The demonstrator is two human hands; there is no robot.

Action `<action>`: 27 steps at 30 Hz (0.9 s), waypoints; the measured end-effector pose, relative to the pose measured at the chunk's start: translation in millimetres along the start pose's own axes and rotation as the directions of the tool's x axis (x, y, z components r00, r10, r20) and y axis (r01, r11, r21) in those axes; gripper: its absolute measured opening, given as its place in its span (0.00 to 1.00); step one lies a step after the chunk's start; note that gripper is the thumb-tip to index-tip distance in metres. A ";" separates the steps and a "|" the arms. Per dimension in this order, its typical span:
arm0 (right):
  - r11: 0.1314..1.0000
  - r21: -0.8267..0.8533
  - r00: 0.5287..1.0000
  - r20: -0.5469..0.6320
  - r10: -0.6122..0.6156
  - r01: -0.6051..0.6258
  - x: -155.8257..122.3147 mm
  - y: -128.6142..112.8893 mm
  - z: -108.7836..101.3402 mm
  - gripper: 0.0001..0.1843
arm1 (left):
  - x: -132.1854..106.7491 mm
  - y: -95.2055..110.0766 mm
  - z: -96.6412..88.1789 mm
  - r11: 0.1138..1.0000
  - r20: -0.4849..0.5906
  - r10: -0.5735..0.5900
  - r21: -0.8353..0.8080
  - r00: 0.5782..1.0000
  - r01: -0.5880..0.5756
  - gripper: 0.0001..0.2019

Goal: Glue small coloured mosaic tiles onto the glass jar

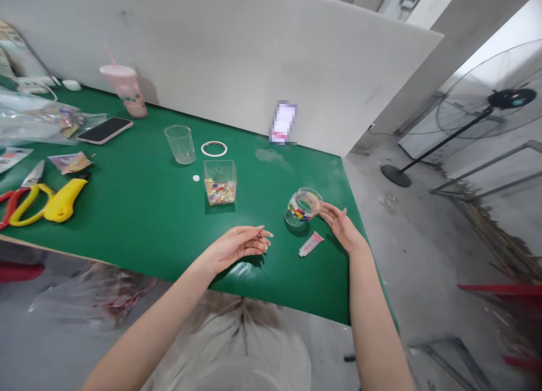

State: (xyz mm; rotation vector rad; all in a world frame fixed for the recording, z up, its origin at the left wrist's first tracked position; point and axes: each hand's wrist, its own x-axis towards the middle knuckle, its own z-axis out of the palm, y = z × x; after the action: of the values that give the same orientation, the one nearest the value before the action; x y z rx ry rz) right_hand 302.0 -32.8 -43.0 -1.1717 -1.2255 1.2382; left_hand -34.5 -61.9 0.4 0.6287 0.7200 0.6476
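I judge the step in hand centres on the clear, rounded jar [297, 212], banded with coloured squares, on the worktop [139, 221] beside a pink tube [311, 244]. Right hand [344, 230] unclenched, seemingly touching its side; left hand [237, 248] curled, contents I can't tell. Next move calls for light steadying of that slick-looking wall.

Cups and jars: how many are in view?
4: pink cup at back left, clear tumbler beside the white ring, square cup of coloured pieces nearer, round jar by the right hand. The bag may hide more.

A lidded pink cup [127, 88] stands near a phone [105, 131].
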 end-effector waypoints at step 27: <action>0.596 -0.773 0.921 -0.364 -0.139 -0.216 -81.4 0.4 68.5 0.36 | -4.5 0.1 -2.5 0.999 -0.075 -0.009 0.053 0.997 0.013 0.08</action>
State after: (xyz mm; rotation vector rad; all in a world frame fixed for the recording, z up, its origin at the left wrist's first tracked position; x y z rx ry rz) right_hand 236.5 -116.6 -42.8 -2.0053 -1.4869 0.3543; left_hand -39.0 -64.3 0.7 0.6517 0.8125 0.6458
